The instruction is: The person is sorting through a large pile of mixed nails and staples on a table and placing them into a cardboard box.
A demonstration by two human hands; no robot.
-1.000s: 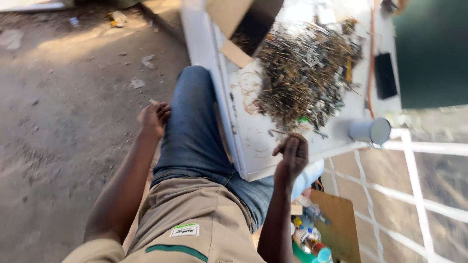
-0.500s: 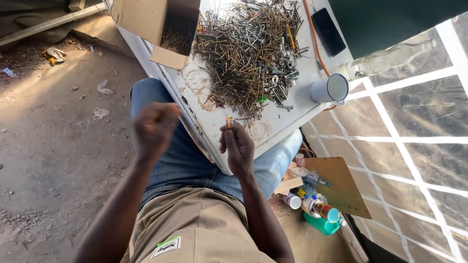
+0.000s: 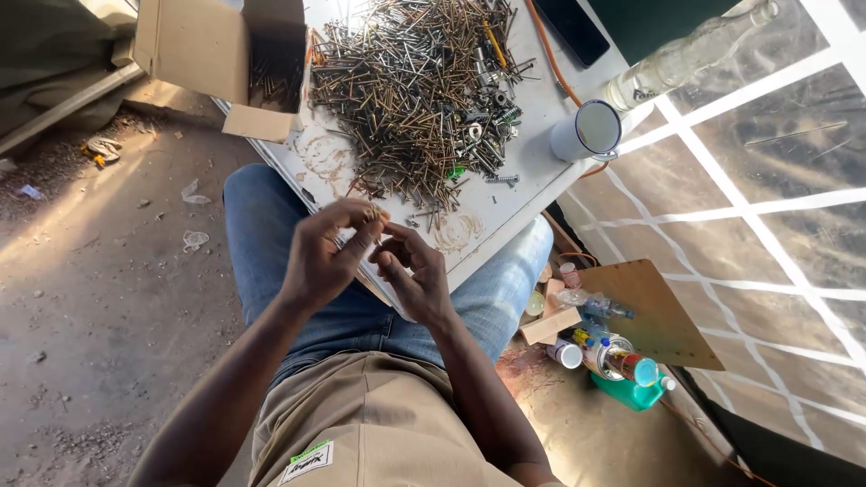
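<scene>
My left hand (image 3: 325,257) and my right hand (image 3: 410,275) meet in front of my lap, just below the near edge of a white table (image 3: 532,158). Between the fingertips of both hands is a small brass-coloured screw (image 3: 373,216). A large heap of mixed screws and nails (image 3: 415,90) lies on the table right above my hands. I sit with my jeans-clad knees under the table.
An open cardboard box (image 3: 212,54) sits at the table's left end. A white cup (image 3: 586,131), a glass bottle (image 3: 677,59) and a dark phone (image 3: 571,27) stand at the right. Bottles, a wooden board (image 3: 654,311) and a green container lie on the floor.
My left hand rose from beside my knee and came together with my right hand, which carried a screw back from the table edge. The view also swung toward the table.
</scene>
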